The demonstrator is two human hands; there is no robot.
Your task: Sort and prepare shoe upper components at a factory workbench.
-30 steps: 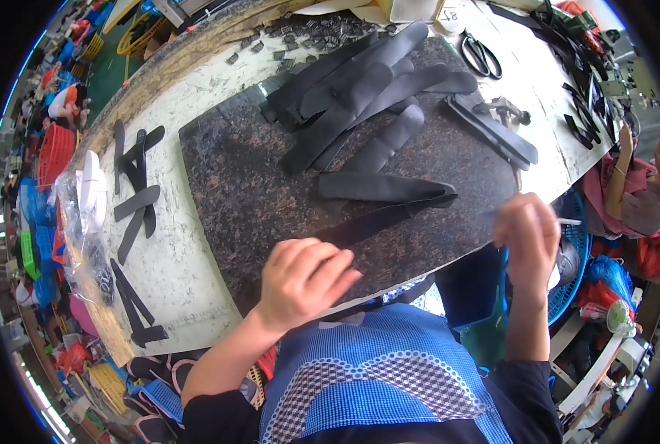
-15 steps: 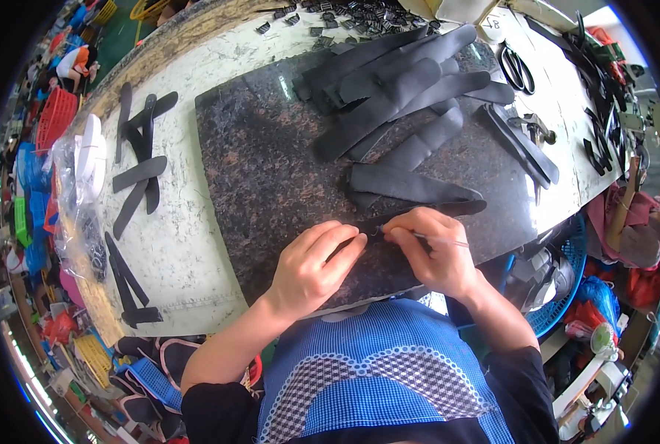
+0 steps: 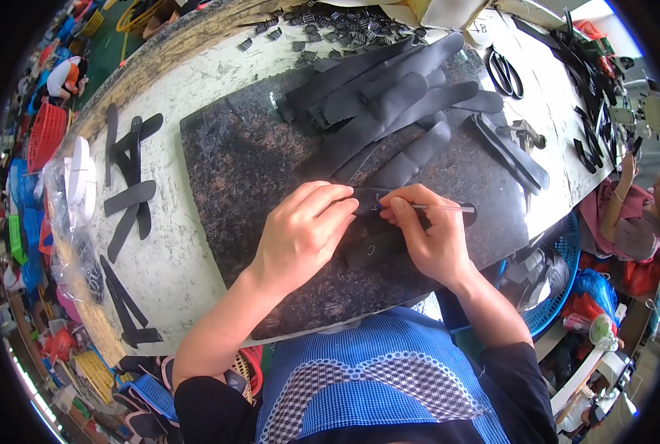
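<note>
My right hand (image 3: 435, 235) is closed around a slim pale pen (image 3: 452, 208), its tip low over a black strip (image 3: 368, 198) that lies on the dark speckled stone slab (image 3: 252, 170). A small pale mark shows on that strip beside the tip. My left hand (image 3: 304, 233) is closed at the strip's left end, fingertips against it, thumb partly hidden. Nearer to me, between my hands, another black strip (image 3: 367, 253) bears a small pale ring mark. Beyond them rests a pile of black strips (image 3: 389, 100).
Black scissors (image 3: 505, 74) and a small metal tool (image 3: 524, 135) lie at the right. Small black buckles (image 3: 344, 29) cover the far edge. Loose strips (image 3: 133, 194) and white rolled bands (image 3: 82, 181) are at the left. A blue basket (image 3: 563, 274) stands below right; another person's arm (image 3: 620, 192) is beyond.
Both hands have moved slightly away from me. A strip now lies nearer to me with a ring mark showing, and the pen is at a strip farther up the slab.
</note>
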